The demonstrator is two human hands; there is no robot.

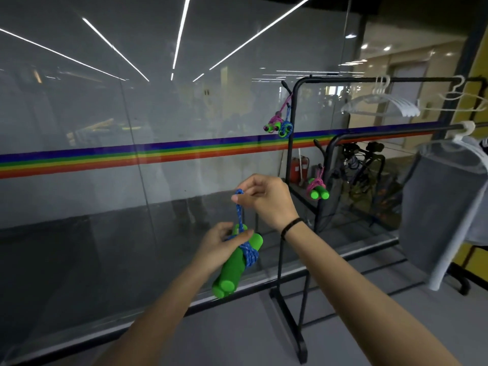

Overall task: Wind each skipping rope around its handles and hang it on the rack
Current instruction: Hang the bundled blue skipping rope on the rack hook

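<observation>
Beside the rack (pixel 290 207), hands (pixel 264 199) pinch rope (pixel 249 253).

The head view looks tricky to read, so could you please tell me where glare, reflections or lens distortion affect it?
Head view: the glass wall mirrors bright ceiling light strips, veiling what lies behind it; wide-angle distortion bows the rainbow stripe and the black rack; the hangers near the right edge look soft; both hands and the blue rope on the green handles are evenly lit and sharp.
</observation>
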